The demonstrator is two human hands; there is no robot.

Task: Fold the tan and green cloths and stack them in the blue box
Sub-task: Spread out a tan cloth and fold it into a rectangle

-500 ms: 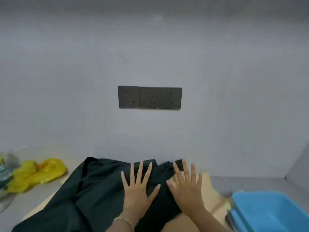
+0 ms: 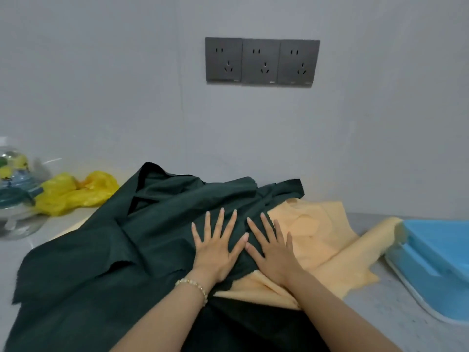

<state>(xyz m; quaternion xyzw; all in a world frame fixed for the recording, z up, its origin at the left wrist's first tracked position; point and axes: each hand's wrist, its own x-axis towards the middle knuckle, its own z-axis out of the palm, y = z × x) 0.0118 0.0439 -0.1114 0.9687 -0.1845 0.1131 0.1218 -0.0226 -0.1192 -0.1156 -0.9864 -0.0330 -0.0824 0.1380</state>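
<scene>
1. Two cloths cover the grey counter [image 2: 396,316]. The bigger one, the green cloth [image 2: 101,262], sprawls rumpled and unfolded from the lower left to the centre of the frame, partly over the other.
2. The tan cloth [image 2: 317,229] shows right of centre, wrinkled, with one flap reaching the blue box.
3. The blue box [image 2: 436,250] sits at the right edge of the frame with no cloth inside it.
4. A dark triple socket panel [image 2: 262,61] is on the wall at the upper centre.
5. A yellow plastic bag [image 2: 73,193] lies crumpled at the left, beside a glass jar [image 2: 15,194] at the left edge.
6. The left hand [image 2: 215,252] lies flat on the green cloth, fingers spread and straight, gripping nothing.
7. The right hand [image 2: 275,252], just beside it, presses flat across the edge where green meets tan, fingers also splayed.
8. A beaded bracelet [image 2: 195,285] circles the left wrist.
</scene>
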